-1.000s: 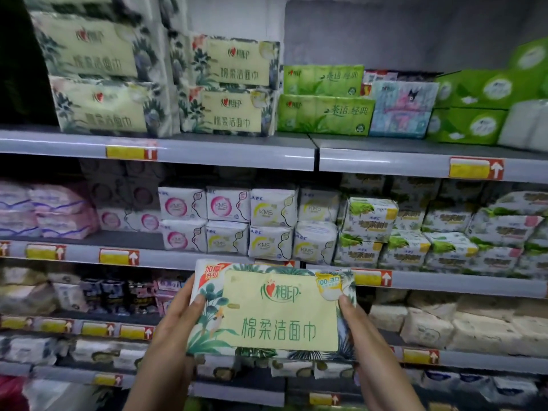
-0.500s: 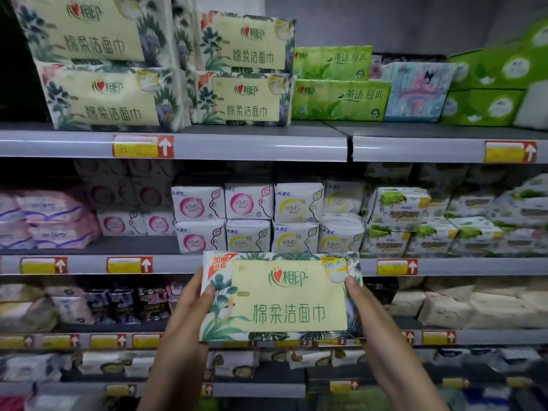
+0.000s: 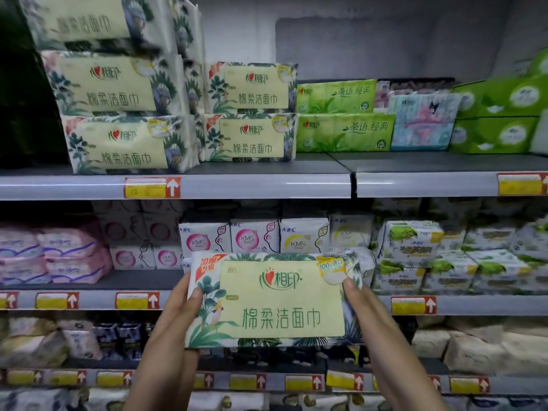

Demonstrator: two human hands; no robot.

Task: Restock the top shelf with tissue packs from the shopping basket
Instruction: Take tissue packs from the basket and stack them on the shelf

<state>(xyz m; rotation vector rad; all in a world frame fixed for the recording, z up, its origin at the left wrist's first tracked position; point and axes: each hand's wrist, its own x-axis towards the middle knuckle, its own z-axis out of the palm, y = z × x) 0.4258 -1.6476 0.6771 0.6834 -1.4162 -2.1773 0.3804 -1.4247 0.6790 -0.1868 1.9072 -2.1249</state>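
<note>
I hold a tissue pack (image 3: 272, 301) with a pale yellow label and green leaf print upright in front of the middle shelves. My left hand (image 3: 175, 321) grips its left end and my right hand (image 3: 366, 310) grips its right end. On the top shelf (image 3: 237, 185) stand matching packs: a taller stack (image 3: 118, 114) at the left and a two-high stack (image 3: 252, 112) beside it. The held pack is below the top shelf's edge. The shopping basket is not in view.
Green tissue packs (image 3: 341, 120), a blue cartoon pack (image 3: 421, 126) and green boxes (image 3: 498, 120) fill the top shelf to the right. Open space rises above the two-high stack. Lower shelves hold white, pink and green packets behind price-tag rails.
Both hands have carried the pack upward, from the third shelf's level to the second shelf's rail. The view has tilted up and closer to the top shelf.
</note>
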